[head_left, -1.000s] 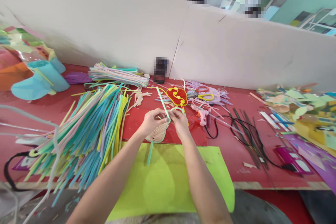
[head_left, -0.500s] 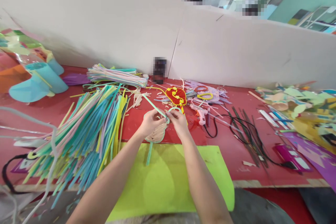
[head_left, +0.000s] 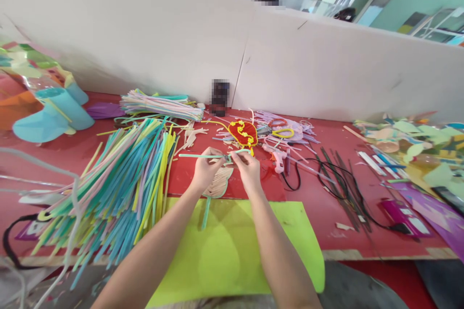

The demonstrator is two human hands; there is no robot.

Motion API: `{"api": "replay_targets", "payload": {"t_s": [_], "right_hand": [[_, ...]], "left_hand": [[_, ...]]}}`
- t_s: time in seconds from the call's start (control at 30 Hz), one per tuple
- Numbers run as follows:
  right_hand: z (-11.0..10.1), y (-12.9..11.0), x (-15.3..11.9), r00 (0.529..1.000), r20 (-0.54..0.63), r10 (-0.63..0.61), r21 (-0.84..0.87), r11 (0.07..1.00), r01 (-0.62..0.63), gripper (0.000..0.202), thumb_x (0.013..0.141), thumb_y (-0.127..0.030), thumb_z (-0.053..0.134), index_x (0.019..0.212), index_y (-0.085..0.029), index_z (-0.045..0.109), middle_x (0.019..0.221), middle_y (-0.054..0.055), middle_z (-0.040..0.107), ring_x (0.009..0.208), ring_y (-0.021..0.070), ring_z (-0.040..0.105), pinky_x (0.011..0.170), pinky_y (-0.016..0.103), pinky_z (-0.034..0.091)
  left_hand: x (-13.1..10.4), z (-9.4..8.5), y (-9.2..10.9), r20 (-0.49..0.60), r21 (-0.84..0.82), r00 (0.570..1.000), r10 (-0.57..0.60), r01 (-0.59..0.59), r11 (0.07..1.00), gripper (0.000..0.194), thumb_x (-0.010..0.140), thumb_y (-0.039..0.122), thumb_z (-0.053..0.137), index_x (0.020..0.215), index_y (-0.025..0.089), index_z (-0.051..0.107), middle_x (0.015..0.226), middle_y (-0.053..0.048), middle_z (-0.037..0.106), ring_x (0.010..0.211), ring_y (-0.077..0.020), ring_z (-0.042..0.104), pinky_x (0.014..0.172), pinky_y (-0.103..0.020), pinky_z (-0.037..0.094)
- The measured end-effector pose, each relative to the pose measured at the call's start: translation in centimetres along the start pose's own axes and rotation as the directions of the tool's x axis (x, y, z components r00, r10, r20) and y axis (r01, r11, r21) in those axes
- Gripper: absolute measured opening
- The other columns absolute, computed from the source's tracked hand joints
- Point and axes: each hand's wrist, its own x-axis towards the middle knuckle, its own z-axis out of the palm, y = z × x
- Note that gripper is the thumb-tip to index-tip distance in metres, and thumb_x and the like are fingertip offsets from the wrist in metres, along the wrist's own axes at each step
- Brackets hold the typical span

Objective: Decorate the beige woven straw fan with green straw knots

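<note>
Between both hands I hold a mint-green pipe cleaner [head_left: 192,156], its straight end sticking out to the left. My left hand [head_left: 208,170] pinches it near the middle, and the fingertips of my right hand [head_left: 247,168] close on it just beside, where it bends. Fine detail between the fingertips is too small to make out. Directly below lies a leaf shape [head_left: 218,184] of beige strands with a green outline and a green stem, partly covered by my left hand. A red and yellow pipe-cleaner piece [head_left: 242,133] rests beyond my hands.
Loose pipe cleaners [head_left: 119,178] heap up at left, with another bundle [head_left: 163,105] behind. Scissors [head_left: 282,132] and a pink glue gun [head_left: 278,158] with a black cord lie to the right. A green sheet [head_left: 235,251] hangs over the front edge; a white partition [head_left: 308,67] stands behind.
The free end of the mint-green pipe cleaner has swung down from a slant to nearly level, pointing left. My hands stay close together in about the same place.
</note>
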Motion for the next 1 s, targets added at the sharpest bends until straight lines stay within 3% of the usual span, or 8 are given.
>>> {"api": "replay_targets", "payload": {"t_s": [0.17, 0.33, 0.57, 0.83, 0.93, 1.0], "right_hand": [[0.1, 0.0, 0.0, 0.998, -0.063, -0.023, -0.042, 0.999, 0.02, 0.029, 0.07, -0.047, 0.067, 0.076, -0.019, 0.067, 0.074, 0.002, 0.065, 0.069, 0.0169, 0.061, 0.062, 0.029, 0.055], [0.9, 0.1, -0.3, 0.993, -0.118, 0.011, 0.056, 0.998, -0.005, 0.026, 0.07, -0.045, 0.068, 0.076, -0.019, 0.067, 0.073, 0.001, 0.066, 0.065, 0.0166, 0.062, 0.058, 0.029, 0.055], [1.5, 0.3, -0.7, 0.99, -0.138, 0.004, 0.041, 0.999, 0.002, 0.027, 0.072, -0.044, 0.066, 0.079, -0.019, 0.068, 0.076, 0.003, 0.068, 0.066, 0.0166, 0.063, 0.062, 0.029, 0.054], [2.5, 0.5, -1.2, 0.984, -0.172, 0.033, 0.054, 0.998, -0.024, 0.031, 0.074, -0.047, 0.063, 0.083, -0.017, 0.068, 0.082, 0.006, 0.069, 0.074, 0.0188, 0.064, 0.066, 0.031, 0.055], [2.4, 0.5, -1.3, 0.987, -0.151, 0.055, 0.042, 0.998, -0.049, 0.035, 0.074, -0.049, 0.062, 0.086, -0.018, 0.068, 0.081, 0.005, 0.069, 0.074, 0.0187, 0.064, 0.06, 0.029, 0.054], [2.0, 0.2, -1.2, 0.993, -0.106, 0.059, -0.016, 0.998, -0.061, 0.037, 0.075, -0.052, 0.059, 0.084, -0.018, 0.069, 0.075, 0.004, 0.068, 0.062, 0.016, 0.062, 0.05, 0.026, 0.05]], "left_hand": [[-0.2, 0.3, 0.0, -0.089, 0.027, 0.996, 0.013, -0.011, 1.0, 0.012, 0.072, 0.026, 0.065, 0.073, 0.018, 0.056, 0.079, -0.001, 0.062, 0.075, -0.0139, 0.061, 0.07, -0.027, 0.051], [-0.4, 0.5, -0.1, -0.132, 0.015, 0.991, -0.003, 0.005, 1.0, 0.012, 0.073, 0.027, 0.064, 0.076, 0.018, 0.056, 0.077, -0.001, 0.062, 0.074, -0.0143, 0.062, 0.07, -0.028, 0.052], [-0.8, 0.9, 0.1, -0.157, -0.007, 0.987, -0.018, 0.017, 1.0, 0.011, 0.077, 0.025, 0.059, 0.082, 0.019, 0.052, 0.079, -0.001, 0.061, 0.08, -0.0155, 0.064, 0.072, -0.028, 0.052], [-0.8, 0.7, 0.7, -0.19, -0.019, 0.981, -0.027, 0.024, 1.0, 0.012, 0.078, 0.026, 0.059, 0.079, 0.019, 0.049, 0.074, 0.0, 0.062, 0.072, -0.0148, 0.064, 0.069, -0.028, 0.052], [-0.6, 0.4, 0.8, -0.206, -0.002, 0.978, -0.026, 0.026, 1.0, 0.012, 0.078, 0.025, 0.059, 0.079, 0.018, 0.049, 0.072, 0.0, 0.061, 0.068, -0.0138, 0.063, 0.066, -0.027, 0.052], [-0.4, 0.1, 0.9, -0.226, 0.021, 0.974, 0.0, 0.005, 1.0, 0.011, 0.077, 0.023, 0.06, 0.08, 0.018, 0.05, 0.074, 0.0, 0.061, 0.069, -0.0134, 0.063, 0.068, -0.027, 0.051]]}}
